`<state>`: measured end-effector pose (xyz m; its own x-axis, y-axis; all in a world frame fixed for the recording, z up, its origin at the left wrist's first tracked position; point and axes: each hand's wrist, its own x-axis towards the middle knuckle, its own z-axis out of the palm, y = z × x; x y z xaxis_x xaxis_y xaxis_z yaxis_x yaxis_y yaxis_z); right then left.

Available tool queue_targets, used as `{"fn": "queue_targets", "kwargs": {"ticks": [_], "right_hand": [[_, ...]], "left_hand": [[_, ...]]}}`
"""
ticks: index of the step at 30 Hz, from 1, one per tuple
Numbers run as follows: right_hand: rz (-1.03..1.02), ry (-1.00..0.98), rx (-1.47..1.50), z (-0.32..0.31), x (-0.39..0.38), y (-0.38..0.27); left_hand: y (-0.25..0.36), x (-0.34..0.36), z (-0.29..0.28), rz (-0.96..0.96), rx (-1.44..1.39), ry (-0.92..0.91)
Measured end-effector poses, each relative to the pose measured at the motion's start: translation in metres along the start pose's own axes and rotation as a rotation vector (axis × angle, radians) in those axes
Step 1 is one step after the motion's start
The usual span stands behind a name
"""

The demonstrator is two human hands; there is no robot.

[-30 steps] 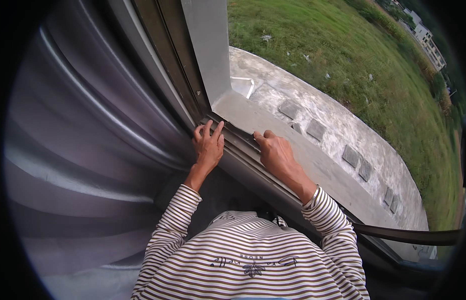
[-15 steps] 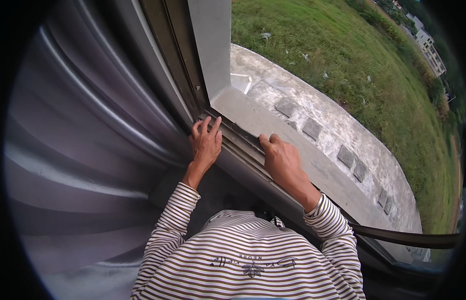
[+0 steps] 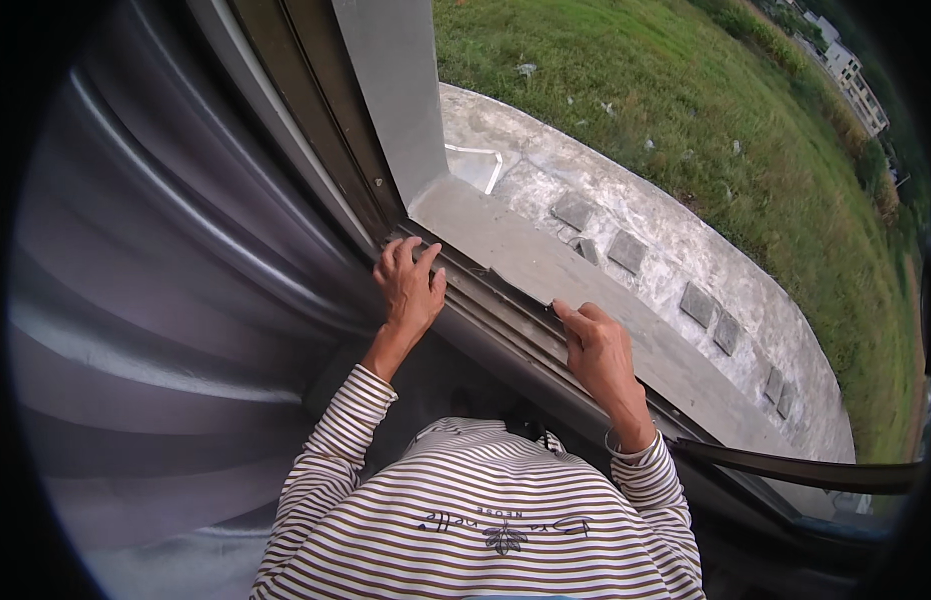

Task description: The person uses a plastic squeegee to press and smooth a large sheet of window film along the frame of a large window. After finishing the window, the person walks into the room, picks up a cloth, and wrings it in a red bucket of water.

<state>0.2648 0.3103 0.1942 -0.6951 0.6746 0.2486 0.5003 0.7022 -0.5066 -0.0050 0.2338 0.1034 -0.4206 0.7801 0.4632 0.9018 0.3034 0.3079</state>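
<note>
My left hand [image 3: 409, 290] rests with spread, bent fingertips on the inner end of the dark metal window track [image 3: 496, 318], beside the corner of the frame [image 3: 336, 120]. Farther right along the track, my right hand [image 3: 601, 355] is curled, with thumb and forefinger at the end of a thin dark strip [image 3: 522, 286] lying along the track's outer edge against the grey concrete sill [image 3: 486, 235]. The underside of that grip is hidden.
A shiny grey curtain [image 3: 156, 280] hangs at the left. A dark curved frame bar [image 3: 796, 465] crosses at the lower right. Outside, a concrete ledge [image 3: 746, 300] with several square slabs lies beyond the sill, then grass [image 3: 636, 90] and distant buildings [image 3: 846, 70].
My right hand has slid right and down along the track, with the dark strip's end shifting alike. My left hand has shifted only slightly, its fingers still on the track.
</note>
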Motion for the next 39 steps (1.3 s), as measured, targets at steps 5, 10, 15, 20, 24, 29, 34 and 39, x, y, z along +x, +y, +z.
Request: {"fn": "queue_targets", "kwargs": {"ticks": [5, 10, 15, 20, 24, 29, 34, 39], "right_hand": [[0.155, -0.002, -0.065, -0.028, -0.059, 0.016], [0.143, -0.02, -0.153, -0.027, -0.071, 0.013], [0.084, -0.033, -0.174, 0.014, -0.033, 0.004], [0.052, 0.054, -0.023, 0.026, -0.016, 0.006], [0.112, 0.221, 0.144, 0.013, -0.043, 0.012], [0.237, 0.398, 0.261, 0.006, -0.09, 0.039], [0.286, 0.482, 0.33, 0.005, -0.116, 0.06], [0.282, 0.529, 0.392, 0.009, -0.125, 0.072]], "left_hand": [[0.019, -0.004, 0.0, 0.133, -0.175, -0.044], [0.032, -0.004, -0.001, 0.175, -0.215, -0.091], [0.038, 0.001, 0.004, 0.175, -0.188, -0.089], [0.045, 0.007, 0.002, 0.101, -0.169, -0.121], [0.053, 0.008, 0.003, -0.021, -0.084, -0.098], [0.074, 0.018, 0.002, -0.233, 0.066, -0.19], [0.089, 0.037, -0.003, -0.429, 0.167, -0.355], [0.075, 0.058, 0.0, -0.545, 0.136, -0.576]]}}
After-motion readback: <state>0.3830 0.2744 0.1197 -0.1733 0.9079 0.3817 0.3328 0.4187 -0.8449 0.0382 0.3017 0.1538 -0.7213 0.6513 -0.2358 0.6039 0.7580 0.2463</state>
